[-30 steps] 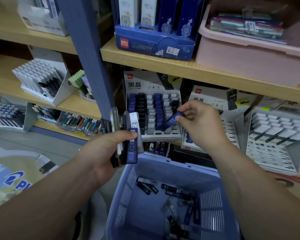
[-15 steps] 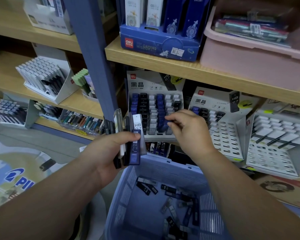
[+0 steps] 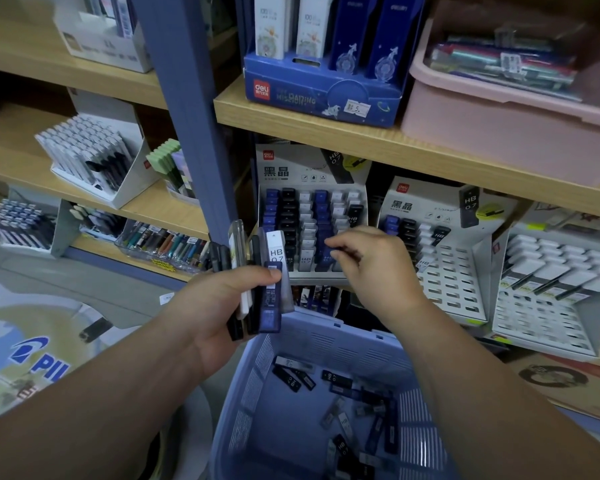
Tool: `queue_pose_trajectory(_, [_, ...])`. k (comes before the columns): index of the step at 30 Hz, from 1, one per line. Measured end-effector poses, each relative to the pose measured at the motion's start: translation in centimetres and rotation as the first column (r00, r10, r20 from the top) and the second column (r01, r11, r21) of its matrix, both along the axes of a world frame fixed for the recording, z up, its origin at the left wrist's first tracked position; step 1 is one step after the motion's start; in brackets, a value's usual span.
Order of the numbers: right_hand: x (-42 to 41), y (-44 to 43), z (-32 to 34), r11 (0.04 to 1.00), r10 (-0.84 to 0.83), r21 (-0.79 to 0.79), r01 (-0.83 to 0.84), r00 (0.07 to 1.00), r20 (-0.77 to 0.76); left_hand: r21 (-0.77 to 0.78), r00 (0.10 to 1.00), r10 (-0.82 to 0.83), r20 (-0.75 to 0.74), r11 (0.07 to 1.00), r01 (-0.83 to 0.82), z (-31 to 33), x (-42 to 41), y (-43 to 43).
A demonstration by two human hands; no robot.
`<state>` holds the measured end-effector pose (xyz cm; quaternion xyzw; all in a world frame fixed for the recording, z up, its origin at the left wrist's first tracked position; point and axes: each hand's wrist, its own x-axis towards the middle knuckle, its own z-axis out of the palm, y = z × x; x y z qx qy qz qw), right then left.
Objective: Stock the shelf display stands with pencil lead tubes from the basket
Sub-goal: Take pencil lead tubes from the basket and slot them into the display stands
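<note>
My left hand [image 3: 212, 310] grips a fanned bundle of pencil lead tubes [image 3: 272, 289], blue, black and clear, upright above the basket's left rim. My right hand [image 3: 378, 265] reaches into the left display stand [image 3: 309, 173] and pinches a blue lead tube [image 3: 326, 254] at the front of its fourth column. That stand's columns are nearly full with blue, black and white tubes. The middle display stand [image 3: 454, 282] holds a few tubes at its top left, and most of its slots are bare. The blue basket [image 3: 347, 341] below my hands holds several loose tubes [image 3: 347, 410].
A third stand [image 3: 555, 306] with white-capped items stands at the right. A blue shelf post [image 3: 194, 133] rises just left of my left hand. The shelf above carries a blue Deli box [image 3: 319, 98] and a pink tub [image 3: 499, 116]. Pen displays fill the left shelves.
My right hand carried the blue tube down and left from mid-air into the front of the left stand. My left hand and its bundle stayed put.
</note>
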<state>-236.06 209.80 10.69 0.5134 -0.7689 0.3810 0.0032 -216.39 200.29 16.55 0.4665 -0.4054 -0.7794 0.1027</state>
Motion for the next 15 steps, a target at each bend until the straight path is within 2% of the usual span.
queue_pose_trajectory(4, [0.2, -0.1, -0.6, 0.999, -0.033, 0.004, 0.034, 0.991, -0.129, 0.003, 1.000, -0.011, -0.010, 1.000, 0.011, 0.1, 0.0, 0.1])
queue_pose_trajectory(9, [0.6, 0.4, -0.3, 0.994, -0.066, 0.073, 0.077, 0.987, -0.146, 0.010, 1.000, 0.005, -0.015, 1.000, -0.005, 0.1, -0.7, 0.4])
queue_pose_trajectory(10, [0.7, 0.6, 0.3, 0.993, -0.076, 0.082, 0.084, 0.992, -0.096, 0.012, 1.000, 0.006, -0.021, 1.000, -0.006, 0.2, -0.9, 0.6])
queue_pose_trajectory(12, [0.8, 1.2, 2.1, 0.986, -0.114, 0.140, 0.090, 0.979, 0.168, 0.021, 0.999, 0.007, -0.038, 1.000, -0.006, 0.2, -1.5, 0.9])
queue_pose_trajectory(13, [0.9, 1.7, 3.0, 0.987, -0.124, 0.141, 0.077, 0.923, 0.363, 0.022, 0.999, 0.000, -0.048, 1.000, 0.001, 0.3, -1.8, 1.1])
queue_pose_trajectory(15, [1.1, 3.1, 4.4, 0.995, -0.097, 0.088, 0.049, 0.708, 0.699, 0.016, 0.998, -0.024, -0.057, 1.000, 0.024, 0.2, -2.7, 1.5])
